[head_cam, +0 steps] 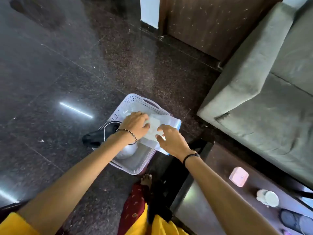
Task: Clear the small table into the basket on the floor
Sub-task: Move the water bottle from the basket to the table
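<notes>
Both hands are reaching down over the basket [135, 168] on the floor, lowering a clear plastic box [171, 122] into it. The left hand [135, 123] is pressing flat on the box's near-left part with fingers curled over its edge, and the right hand [172, 141] is resting on its near-right side with fingers spread, so the box is being held between the two and is lying tilted across the basket's right rim, not yet settled inside. Under the left wrist a round silver bowl [126, 152] is already sitting in the basket, and a black cloth [96, 137] is hanging over the rim to the left of that wrist. The job looks roughly half done: behind the right forearm the small table [220, 167] is still carrying a pink box [238, 176], a white cup [268, 198] and some dark round things [296, 221] I cannot identify.
</notes>
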